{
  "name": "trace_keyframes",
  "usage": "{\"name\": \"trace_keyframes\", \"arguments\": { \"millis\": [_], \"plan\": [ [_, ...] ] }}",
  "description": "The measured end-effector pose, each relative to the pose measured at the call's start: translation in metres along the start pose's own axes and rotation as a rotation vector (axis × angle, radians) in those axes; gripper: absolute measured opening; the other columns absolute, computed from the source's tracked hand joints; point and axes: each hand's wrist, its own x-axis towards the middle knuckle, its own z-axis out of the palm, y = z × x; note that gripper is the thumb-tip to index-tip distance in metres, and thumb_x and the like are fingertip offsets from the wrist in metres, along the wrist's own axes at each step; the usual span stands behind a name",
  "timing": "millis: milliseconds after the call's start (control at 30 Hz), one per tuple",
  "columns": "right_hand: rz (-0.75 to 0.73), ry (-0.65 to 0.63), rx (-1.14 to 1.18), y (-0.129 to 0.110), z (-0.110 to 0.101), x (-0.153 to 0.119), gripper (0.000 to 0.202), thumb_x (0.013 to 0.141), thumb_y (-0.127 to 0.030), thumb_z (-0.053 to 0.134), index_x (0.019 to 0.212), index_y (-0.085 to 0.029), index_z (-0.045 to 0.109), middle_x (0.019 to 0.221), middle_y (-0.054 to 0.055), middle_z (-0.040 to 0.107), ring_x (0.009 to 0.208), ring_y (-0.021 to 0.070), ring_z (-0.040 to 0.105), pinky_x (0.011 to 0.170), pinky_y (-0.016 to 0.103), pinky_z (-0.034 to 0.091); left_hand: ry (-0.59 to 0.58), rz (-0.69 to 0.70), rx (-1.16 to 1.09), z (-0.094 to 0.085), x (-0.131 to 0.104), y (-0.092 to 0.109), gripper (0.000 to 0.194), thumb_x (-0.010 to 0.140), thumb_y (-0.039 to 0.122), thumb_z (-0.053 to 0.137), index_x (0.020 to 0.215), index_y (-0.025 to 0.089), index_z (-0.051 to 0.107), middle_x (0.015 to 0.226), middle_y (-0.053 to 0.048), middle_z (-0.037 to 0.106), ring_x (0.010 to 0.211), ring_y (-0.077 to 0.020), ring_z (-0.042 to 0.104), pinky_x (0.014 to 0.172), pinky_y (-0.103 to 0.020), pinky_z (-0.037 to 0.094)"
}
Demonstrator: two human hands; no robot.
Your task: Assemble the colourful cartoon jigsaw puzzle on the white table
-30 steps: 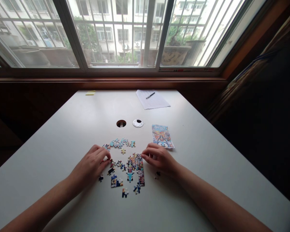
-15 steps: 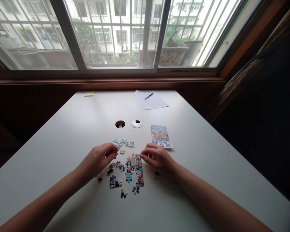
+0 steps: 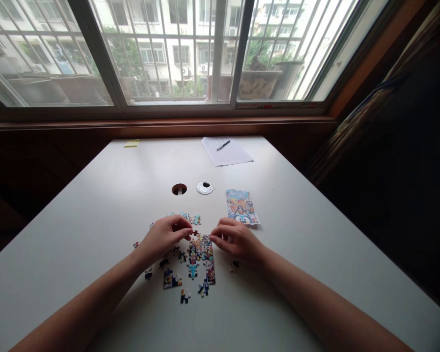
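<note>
"Left hand (image 3: 167,233) first, please: how is it held?"

"Thumb and forefinger are nearly closed in a pinch, with a small dark-red jigsaw piece (image 3: 195,233) at their tips. That is near the far edge of a flat, joined, multicoloured jigsaw section (image 3: 208,252)."

"And the right?"

"Right hand (image 3: 236,239) is loosely curled, thumb close to the fingers, fingertips by the section's far right corner. I cannot tell whether it grips the edge."

"Where are the other pieces?"

"One small, joined, dark-blue corner (image 3: 167,279) lies left of the section. An orange, white and dark loose piece (image 3: 184,296) is nearer the person. Pale-blue loose pieces (image 3: 186,215) lie beyond the left hand, partly hidden by it, and a dark piece (image 3: 235,264) lies near the right wrist."

"What surrounds them?"

"Everything lies on a smooth white counter (image 3: 69,234). Beyond the right hand is a rectangular blue-and-orange printed sheet (image 3: 241,205). Farther off are a round hole (image 3: 178,188) in the counter, a round silvery cap (image 3: 202,190) near it, and white paper (image 3: 229,156) with a slim dark pen (image 3: 223,145) on top. A yellow slip (image 3: 132,143) lies near the far left corner."

"And past that?"

"A wide, barred window (image 3: 245,49); outside, a pale building (image 3: 188,29)."
</note>
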Motion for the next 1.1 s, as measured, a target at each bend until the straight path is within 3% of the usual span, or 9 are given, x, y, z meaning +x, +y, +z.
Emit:
{"name": "trace_keyframes", "arguments": {
  "millis": [300,733,1100],
  "plan": [
    [-0.072,0.079,-0.145,-0.004,0.007,0.001,0.011,0.095,-0.026,0.063,0.097,-0.020,0.072,0.081,0.003,0.065,0.077,0.0167,0.057,0.071,0.032,0.043,0.006,-0.025,-0.207,0.005,-0.006,0.004,0.027,0.084,0.044,0.071,0.090,0.018,0.068,0.085,-0.005,0.073,0.079,-0.0197,0.069,0.071,-0.033,0.053],
    [-0.131,0.128,-0.204,-0.009,0.010,0.004,0.013,0.098,-0.028,0.061,0.094,-0.020,0.071,0.080,0.003,0.066,0.074,0.0157,0.057,0.070,0.031,0.039,-0.044,0.018,-0.128,0.011,-0.010,0.011,0.024,0.088,0.044,0.068,0.093,0.020,0.070,0.083,-0.003,0.074,0.077,-0.0179,0.068,0.068,-0.030,0.051],
    [-0.110,0.125,-0.207,-0.005,0.009,0.003,0.015,0.098,-0.029,0.060,0.092,-0.020,0.071,0.081,0.004,0.067,0.076,0.0167,0.058,0.072,0.032,0.041,0.069,0.338,0.270,0.009,-0.012,0.003,0.015,0.090,0.033,0.069,0.102,0.026,0.075,0.095,-0.003,0.068,0.082,-0.0170,0.062,0.075,-0.031,0.051]
  ]
}}
